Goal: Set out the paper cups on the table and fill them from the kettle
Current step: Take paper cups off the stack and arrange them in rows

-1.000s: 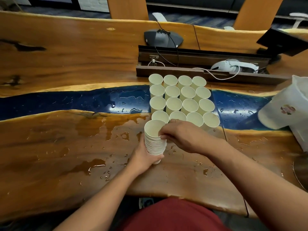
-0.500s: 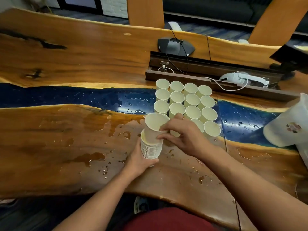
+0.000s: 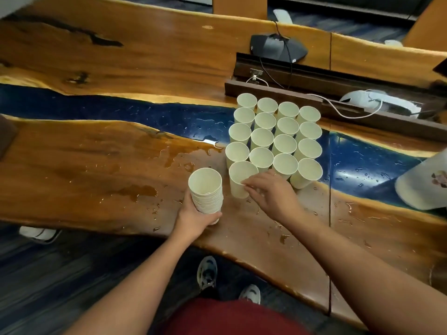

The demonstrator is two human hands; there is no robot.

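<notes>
Paper cups (image 3: pixel 274 135) stand upright in a tight block of four columns on the desk (image 3: pixel 84 165), spread over its blue strip and the wood just near of it. One more single cup (image 3: pixel 240 178) stands at the near left corner of the block, touching the cups behind it. The right hand (image 3: pixel 272 193) reaches in from the right, and its fingers (image 3: pixel 251 182) pinch this cup at the rim and side. Whether the cup's base rests fully on the wood is hard to tell from this angle.

Just left of it, the left hand (image 3: pixel 196 216) holds a stack of cups (image 3: pixel 206 191) from below, fingers curled round its lower part, the stack upright and open at the top.

At the far right edge a white kettle (image 3: pixel 422 184) shows only in part, well apart from both hands. Puddles and drops of water (image 3: pixel 140 191) lie on the wood left of the stack and around the hands.
</notes>
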